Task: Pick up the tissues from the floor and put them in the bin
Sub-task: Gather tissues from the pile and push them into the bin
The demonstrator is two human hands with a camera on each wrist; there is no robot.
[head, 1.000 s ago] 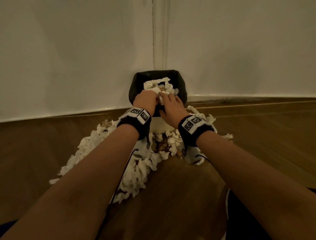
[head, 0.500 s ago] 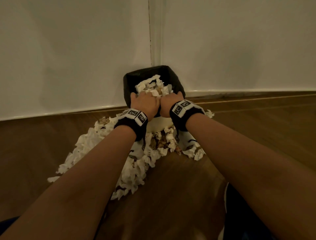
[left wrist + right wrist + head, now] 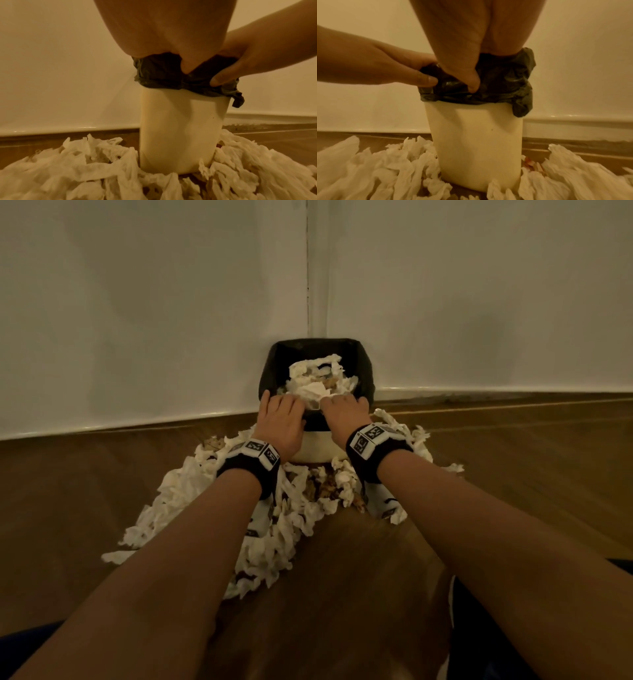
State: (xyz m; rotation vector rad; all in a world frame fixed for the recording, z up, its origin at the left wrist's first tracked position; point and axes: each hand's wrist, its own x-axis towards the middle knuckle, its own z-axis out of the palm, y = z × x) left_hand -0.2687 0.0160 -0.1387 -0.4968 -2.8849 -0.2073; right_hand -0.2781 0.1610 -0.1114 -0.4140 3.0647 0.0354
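Cream plastic forms the body of the bin [image 3: 180, 135], which is stood upright on the wooden floor [image 3: 513, 474] in the corner where two white walls [image 3: 137, 302] meet. A black bin liner [image 3: 501, 83] is folded over its rim. Inside the bin, a mound of crumpled white tissues [image 3: 317, 378] is heaped up to about the level of the rim.

Both hands are laid over the near edge of the bin, side by side. The left hand [image 3: 281, 422] is hooked over the rim: its thumb is pressed against the outside of the liner while its fingers are curled over the top, so the lined rim is pinched between them. The right hand [image 3: 346, 414] is held the same way, its thumb seen in the wrist view pressed into the liner's folds, its fingers over the edge and touching the mound of tissues.

A wide spread of loose tissues on the floor [image 3: 205, 501] is banked around the foot of the bin on both sides and in front. Black wristbands [image 3: 251, 465] with printed markers are worn on both wrists.
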